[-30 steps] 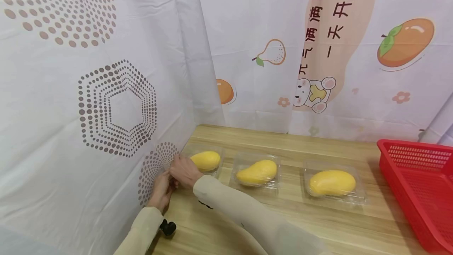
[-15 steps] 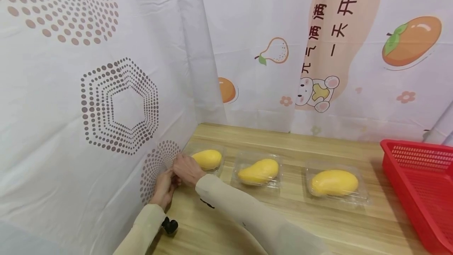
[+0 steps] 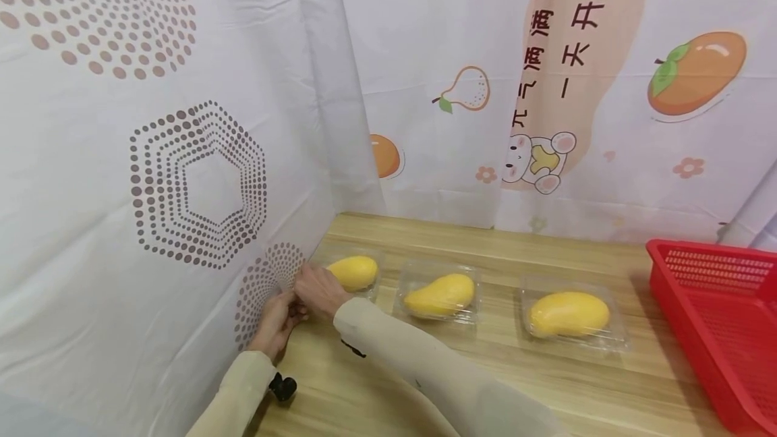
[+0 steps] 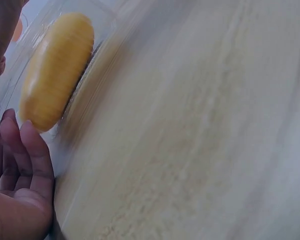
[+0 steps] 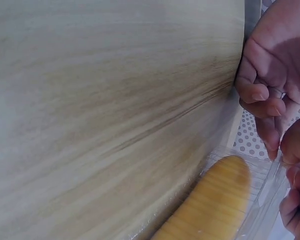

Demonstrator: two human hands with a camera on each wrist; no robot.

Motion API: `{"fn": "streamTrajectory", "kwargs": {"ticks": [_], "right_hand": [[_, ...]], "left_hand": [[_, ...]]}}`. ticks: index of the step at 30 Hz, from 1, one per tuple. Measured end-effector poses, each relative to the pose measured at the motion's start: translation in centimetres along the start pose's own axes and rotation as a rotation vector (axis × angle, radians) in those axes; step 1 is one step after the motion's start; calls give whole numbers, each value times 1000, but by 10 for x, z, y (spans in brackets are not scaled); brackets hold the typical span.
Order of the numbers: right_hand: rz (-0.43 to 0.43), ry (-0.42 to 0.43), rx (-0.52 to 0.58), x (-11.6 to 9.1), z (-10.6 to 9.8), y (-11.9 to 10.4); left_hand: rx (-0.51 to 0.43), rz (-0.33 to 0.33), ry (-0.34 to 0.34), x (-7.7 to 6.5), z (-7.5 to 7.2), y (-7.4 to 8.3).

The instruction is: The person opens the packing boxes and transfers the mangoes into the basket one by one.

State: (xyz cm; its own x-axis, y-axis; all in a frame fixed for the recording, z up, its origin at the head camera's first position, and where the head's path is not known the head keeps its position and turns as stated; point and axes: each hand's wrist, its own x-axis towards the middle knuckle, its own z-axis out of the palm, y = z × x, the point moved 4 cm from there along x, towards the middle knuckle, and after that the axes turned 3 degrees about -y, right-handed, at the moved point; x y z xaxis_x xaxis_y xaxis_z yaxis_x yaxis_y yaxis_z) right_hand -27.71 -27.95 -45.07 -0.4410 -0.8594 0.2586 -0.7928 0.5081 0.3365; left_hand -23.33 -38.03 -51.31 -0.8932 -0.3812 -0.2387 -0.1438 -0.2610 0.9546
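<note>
A clear plastic box [image 3: 351,250] with a yellow mango [image 3: 355,273] in it sits farthest left on the table, by the patterned cloth. Both hands meet at its left end. My right hand [image 3: 322,292] reaches across and pinches the box edge; its fingers are curled near the rim in the right wrist view. Beside it, my left hand [image 3: 274,326] pinches the same edge with its fingertips, the other fingers [image 5: 260,95] loosely curled. In the left wrist view the mango [image 4: 57,72] lies just past the left fingers [image 4: 35,140]. The hands partly hide the box's left end.
Two more clear boxes hold one mango each, the middle mango [image 3: 440,294] and the right mango [image 3: 569,313]. A red plastic basket [image 3: 692,329] stands at the right edge. White printed cloths hang along the left [image 3: 279,120] and back [image 3: 425,174] of the wooden table [image 3: 340,390].
The head view drifts slightly and comes back. Both hands stay at the left end of the same box with only small shifts; the boxes and basket keep their places.
</note>
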Motion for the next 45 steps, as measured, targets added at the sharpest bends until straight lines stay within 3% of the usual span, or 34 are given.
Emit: {"fn": "streamTrajectory", "kwargs": {"ticks": [4,17,25,38,45], "right_hand": [[-8,14,13,0,0,-2],[-16,120,-177,-4,3,-6],[9,139,-75,-1,-7,-1],[-23,110,-75,-13,-10,3],[-51,170,-120,-27,-8,9]], "left_hand": [[2,-5,2,-1,-1,2],[40,-33,31,-1,-1,4],[40,-19,59,1,-1,4],[123,39,-22,2,1,2],[167,60,-41,4,-1,3]]}}
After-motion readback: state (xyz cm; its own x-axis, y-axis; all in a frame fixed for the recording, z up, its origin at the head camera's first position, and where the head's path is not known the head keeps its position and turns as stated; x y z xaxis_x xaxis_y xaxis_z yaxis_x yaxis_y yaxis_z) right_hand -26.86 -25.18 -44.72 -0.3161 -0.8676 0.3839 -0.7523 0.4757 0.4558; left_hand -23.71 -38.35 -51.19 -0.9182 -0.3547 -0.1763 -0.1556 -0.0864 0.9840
